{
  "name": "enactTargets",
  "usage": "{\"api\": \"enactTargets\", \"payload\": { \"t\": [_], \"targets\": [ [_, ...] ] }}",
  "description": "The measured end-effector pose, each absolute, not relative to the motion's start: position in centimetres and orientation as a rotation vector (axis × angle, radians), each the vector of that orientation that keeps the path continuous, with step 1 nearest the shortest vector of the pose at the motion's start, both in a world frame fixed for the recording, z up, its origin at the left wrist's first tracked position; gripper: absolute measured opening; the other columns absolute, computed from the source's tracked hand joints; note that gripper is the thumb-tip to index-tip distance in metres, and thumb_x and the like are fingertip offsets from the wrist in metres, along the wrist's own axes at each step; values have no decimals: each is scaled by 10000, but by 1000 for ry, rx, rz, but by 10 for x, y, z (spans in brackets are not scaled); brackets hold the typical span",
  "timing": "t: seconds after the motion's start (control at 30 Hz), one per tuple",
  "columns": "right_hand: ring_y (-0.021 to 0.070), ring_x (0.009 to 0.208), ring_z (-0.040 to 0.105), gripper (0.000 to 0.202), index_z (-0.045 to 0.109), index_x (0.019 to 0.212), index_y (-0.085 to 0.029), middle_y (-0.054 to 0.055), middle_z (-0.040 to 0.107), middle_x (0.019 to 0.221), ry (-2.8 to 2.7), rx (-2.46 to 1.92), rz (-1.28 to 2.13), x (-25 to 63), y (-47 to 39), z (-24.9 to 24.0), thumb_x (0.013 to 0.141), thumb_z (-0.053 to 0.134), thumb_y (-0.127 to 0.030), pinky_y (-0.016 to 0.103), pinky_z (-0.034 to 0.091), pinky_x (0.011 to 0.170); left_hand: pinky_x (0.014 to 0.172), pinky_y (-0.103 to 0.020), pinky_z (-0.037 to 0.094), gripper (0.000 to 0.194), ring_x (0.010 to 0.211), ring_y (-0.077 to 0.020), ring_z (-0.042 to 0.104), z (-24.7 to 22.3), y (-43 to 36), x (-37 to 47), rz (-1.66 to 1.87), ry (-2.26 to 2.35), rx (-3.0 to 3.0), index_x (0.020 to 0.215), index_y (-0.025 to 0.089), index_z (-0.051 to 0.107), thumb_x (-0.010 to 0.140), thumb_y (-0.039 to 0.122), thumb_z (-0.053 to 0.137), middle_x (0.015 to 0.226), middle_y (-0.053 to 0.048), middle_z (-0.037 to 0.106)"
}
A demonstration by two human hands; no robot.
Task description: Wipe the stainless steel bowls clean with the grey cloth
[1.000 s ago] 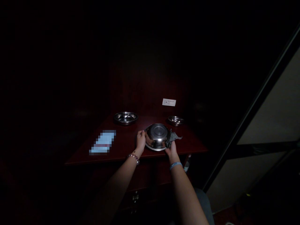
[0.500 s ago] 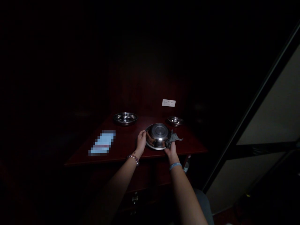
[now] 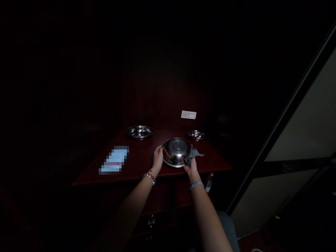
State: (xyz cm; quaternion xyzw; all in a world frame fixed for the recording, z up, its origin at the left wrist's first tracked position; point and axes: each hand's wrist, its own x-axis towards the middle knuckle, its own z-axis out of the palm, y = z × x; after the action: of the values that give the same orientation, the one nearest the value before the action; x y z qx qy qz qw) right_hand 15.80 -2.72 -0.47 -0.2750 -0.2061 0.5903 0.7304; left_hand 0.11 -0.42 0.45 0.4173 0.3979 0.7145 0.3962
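A shiny steel bowl is tilted with its round base toward me, above the near part of the dark red table. Its left rim is gripped by my left hand, the fingertips partly behind it. My right hand is closed on a crumpled grey cloth, which it presses against the bowl's right side. Some of the right fingers are hidden by the cloth and bowl. The bowl's inside faces away and cannot be seen.
A wide steel dish stands at the back left and a smaller steel bowl at the back right. A blurred pale-blue flat item lies at left. A socket panel is on the back wall; a bottle stands below the table's right side.
Almost nothing differs. The bowl, cloth and both hands appear shifted very slightly left, along with the whole view; the grip is the same.
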Motion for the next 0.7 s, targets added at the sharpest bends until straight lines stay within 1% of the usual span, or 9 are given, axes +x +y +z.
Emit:
{"api": "enactTargets", "payload": {
  "t": [0.1, 0.2, 0.37, 0.53, 0.7],
  "targets": [
    [131, 714, 686, 175, 677, 891, -238, -20, 736, 762, -456, -598, 1313, 157, -29, -3, 886, 506, -268, 249, 597, 718, 1002, -372, 471, 204, 1034, -225, 658, 4, -3, 1, 1810, 1000, 1056, 935, 167, 682, 843, 273, 534, 1050, -99, 728],
    [127, 696, 686, 152, 674, 852, -243, -27, 740, 759, -496, -583, 1294, 156, -32, -1, 885, 529, -276, 239, 594, 669, 996, -373, 473, 211, 1028, -225, 660, 3, -3, 1, 1807, 983, 1056, 937, 164, 687, 843, 277, 535, 1053, -102, 730],
    [117, 644, 677, 185, 665, 812, -222, -16, 741, 740, -485, -579, 1299, 155, -36, 4, 907, 511, -264, 220, 585, 626, 994, -372, 478, 229, 1056, -229, 660, 5, -6, 2, 1800, 946, 1054, 962, 162, 698, 842, 284, 545, 1073, -106, 736],
    [108, 627, 666, 155, 664, 813, -233, -40, 717, 677, -519, -610, 1271, 155, -37, 6, 896, 534, -250, 215, 584, 668, 1026, -385, 461, 256, 1082, -234, 657, 7, -9, 2, 1790, 921, 1069, 1000, 157, 703, 849, 281, 539, 1118, -114, 731],
    [103, 642, 668, 223, 684, 867, -224, -36, 717, 679, -447, -554, 1319, 155, -36, 5, 917, 468, -202, 208, 580, 684, 1020, -381, 465, 269, 1084, -236, 655, 5, -6, 3, 1789, 948, 1064, 1007, 150, 699, 873, 316, 534, 1120, -122, 728]
  ]
}}
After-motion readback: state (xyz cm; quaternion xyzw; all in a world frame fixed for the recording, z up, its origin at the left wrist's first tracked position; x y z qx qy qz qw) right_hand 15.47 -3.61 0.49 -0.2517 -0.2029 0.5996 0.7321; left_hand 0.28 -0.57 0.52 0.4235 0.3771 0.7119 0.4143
